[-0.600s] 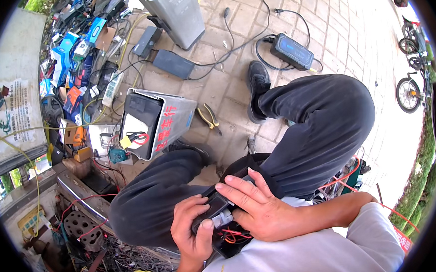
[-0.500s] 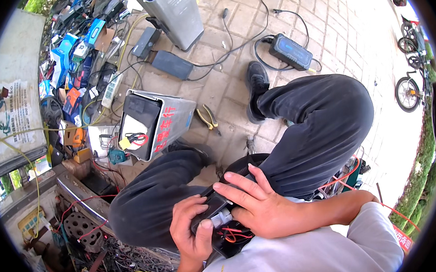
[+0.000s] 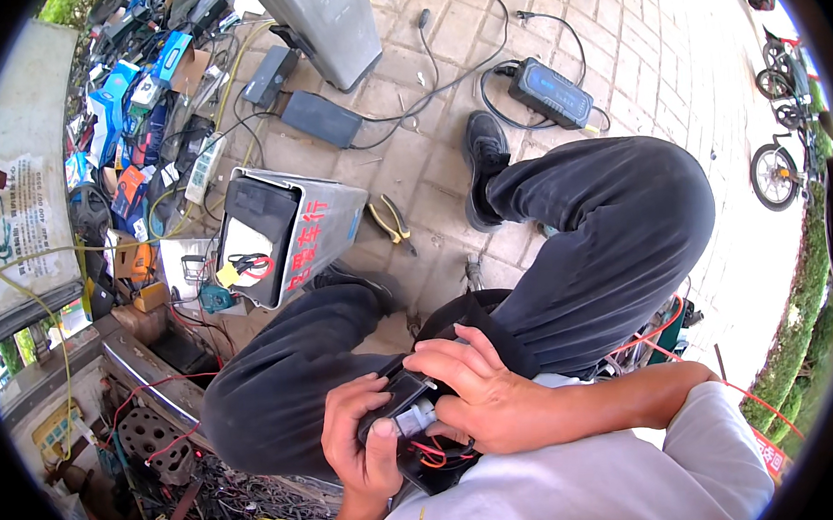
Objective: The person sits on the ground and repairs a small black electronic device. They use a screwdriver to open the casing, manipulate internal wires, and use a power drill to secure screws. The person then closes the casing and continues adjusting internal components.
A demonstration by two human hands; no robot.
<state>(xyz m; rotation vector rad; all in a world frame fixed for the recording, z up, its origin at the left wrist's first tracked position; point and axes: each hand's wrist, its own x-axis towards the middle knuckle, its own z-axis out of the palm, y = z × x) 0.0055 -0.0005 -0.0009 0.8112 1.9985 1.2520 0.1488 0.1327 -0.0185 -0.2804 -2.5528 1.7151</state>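
Right hand [image 3: 490, 402] more curled than before, fingertips at white connector [image 3: 413, 416]; can't tell if pinching. Left hand [image 3: 358, 437] still clamped round black housing [image 3: 406, 389], by pale shirt [image 3: 577, 454]. Beyond: pliers [image 3: 396, 233] on brick paving [image 3: 417, 175]; bike [image 3: 788, 116] far right.

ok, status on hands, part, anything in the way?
Left hand gripping black casing. Right hand over its right side, fingers at light-grey connector, pinch unclear. Red-orange wires bunched close by, possible snag.
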